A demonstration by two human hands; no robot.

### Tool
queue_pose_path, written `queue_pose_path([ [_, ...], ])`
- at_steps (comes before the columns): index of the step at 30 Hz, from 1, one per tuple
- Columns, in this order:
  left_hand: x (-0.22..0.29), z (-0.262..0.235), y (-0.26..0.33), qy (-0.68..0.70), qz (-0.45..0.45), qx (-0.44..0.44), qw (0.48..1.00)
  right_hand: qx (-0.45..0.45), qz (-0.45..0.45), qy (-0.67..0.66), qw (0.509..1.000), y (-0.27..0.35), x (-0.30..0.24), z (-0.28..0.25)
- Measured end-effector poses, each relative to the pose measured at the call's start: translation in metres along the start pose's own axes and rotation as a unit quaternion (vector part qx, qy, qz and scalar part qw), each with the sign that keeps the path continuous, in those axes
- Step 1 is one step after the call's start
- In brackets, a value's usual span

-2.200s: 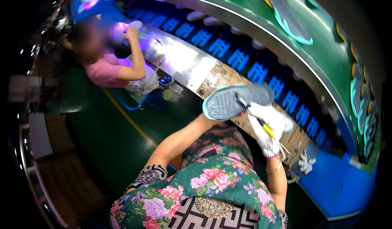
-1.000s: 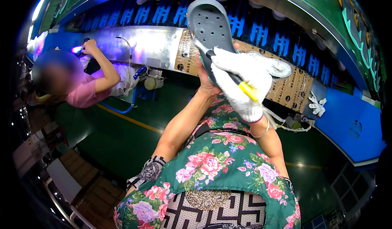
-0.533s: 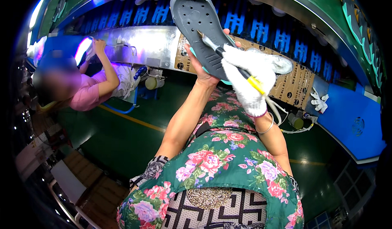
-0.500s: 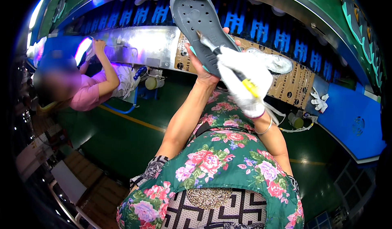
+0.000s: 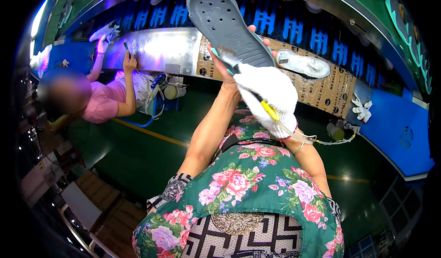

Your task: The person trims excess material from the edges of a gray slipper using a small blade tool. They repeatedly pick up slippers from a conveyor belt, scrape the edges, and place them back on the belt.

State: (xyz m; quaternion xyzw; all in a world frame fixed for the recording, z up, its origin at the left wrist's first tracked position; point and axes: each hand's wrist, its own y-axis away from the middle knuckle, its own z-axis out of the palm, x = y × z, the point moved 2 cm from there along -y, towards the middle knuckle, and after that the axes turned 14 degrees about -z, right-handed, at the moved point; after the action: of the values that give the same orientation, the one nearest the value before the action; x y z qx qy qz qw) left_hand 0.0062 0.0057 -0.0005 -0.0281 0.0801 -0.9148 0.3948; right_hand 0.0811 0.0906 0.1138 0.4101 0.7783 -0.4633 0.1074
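My bare left hand holds up a dark grey shoe sole from beneath, with fingertips showing past its right edge. Small holes dot the sole's far end, and a thin teal edge shows beside my palm. My right hand, in a white knit glove, is closed round a brush with a black and yellow handle. The bristles are at the sole's left edge, near my left fingers; whether they touch it I cannot tell. From the handle a thin see-through tube runs off to the right.
A whitish, sole-shaped piece lies on the cardboard-covered ledge. Behind it runs a conveyor with blue-lit racks. White gloves lie by a blue panel at right. At left, a co-worker handles a shoe.
My right hand has drawn the brush from the sole's middle toward its left edge, nearer me. The sole has shifted slightly left and up. The co-worker's hands have moved apart.
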Motion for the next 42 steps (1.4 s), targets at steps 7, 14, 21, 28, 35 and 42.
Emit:
queue_pose_path([
  [7, 0.010, -0.001, -0.004, -0.099, -0.005, -0.026, 0.995, 0.029, 0.104, -0.111, 0.988, 0.019, 0.017, -0.006],
  [14, 0.012, 0.004, -0.013, 0.017, 0.045, 0.002, 0.999, 0.048, 0.139, -0.125, 0.981, 0.029, 0.014, -0.011],
  [21, 0.020, -0.011, -0.013, -0.084, -0.002, -0.035, 0.996, 0.046, 0.108, -0.162, 0.980, 0.012, 0.004, -0.007],
  [28, 0.028, -0.016, -0.009, -0.080, -0.018, -0.084, 0.993, -0.027, 0.002, -0.034, 0.999, 0.029, 0.008, -0.016],
  [35, 0.036, -0.016, 0.002, -0.081, -0.072, -0.078, 0.991, 0.055, 0.143, -0.173, 0.973, 0.044, 0.022, -0.018],
  [42, 0.041, -0.010, 0.005, -0.093, -0.105, -0.033, 0.990, 0.003, 0.189, -0.328, 0.925, 0.050, 0.020, -0.014],
])
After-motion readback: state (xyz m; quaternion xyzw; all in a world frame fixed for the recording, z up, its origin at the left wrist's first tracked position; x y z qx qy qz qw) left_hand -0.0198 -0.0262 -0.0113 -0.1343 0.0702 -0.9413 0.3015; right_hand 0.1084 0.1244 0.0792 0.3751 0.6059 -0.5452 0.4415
